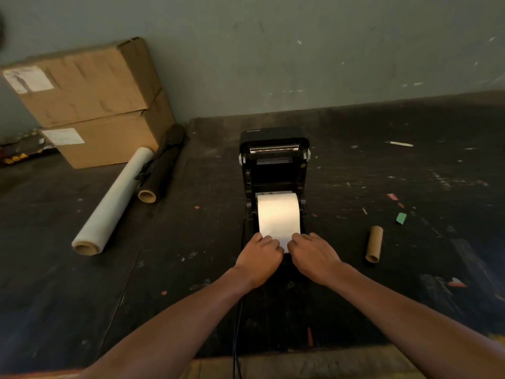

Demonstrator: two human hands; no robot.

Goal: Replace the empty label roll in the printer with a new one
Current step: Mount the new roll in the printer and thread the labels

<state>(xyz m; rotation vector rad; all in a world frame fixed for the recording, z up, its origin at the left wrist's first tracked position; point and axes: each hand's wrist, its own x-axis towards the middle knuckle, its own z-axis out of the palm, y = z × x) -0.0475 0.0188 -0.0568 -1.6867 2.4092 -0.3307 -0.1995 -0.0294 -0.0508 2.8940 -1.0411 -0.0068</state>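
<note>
Dark, scuffed tabletop (382, 269) runs back to a grey-green wall, dotted with scraps of tape and paper.

On it, near the middle, stands the black printer (274, 160) with its lid tipped up and back. The new label roll (278, 213) already sits in the open bay, its axle running left to right, and a white tail of labels (282, 239) comes off it toward the near edge, where both hands meet it. The left hand (259, 255) has its fingers curled over the left part of that tail; the right hand (314, 258) grasps the right part, fingers bent down on it. They sit side by side, almost touching, both just on the near side of the roll, so neither is noticeably closer to it. My guess is the next move draws the tail straight toward the person, across the roll's axle, to lay it over the front slot before the lid comes down.

Out to the right, well apart from the printer, lies the empty cardboard core (373, 244), its long axis running near to far.

I cannot see the front lip of the printer, the feed slot or the end of the tail: the hands cover them. Whether thumbs are under the paper is hidden too. Side guides in the bay are too dark to make out.
</note>
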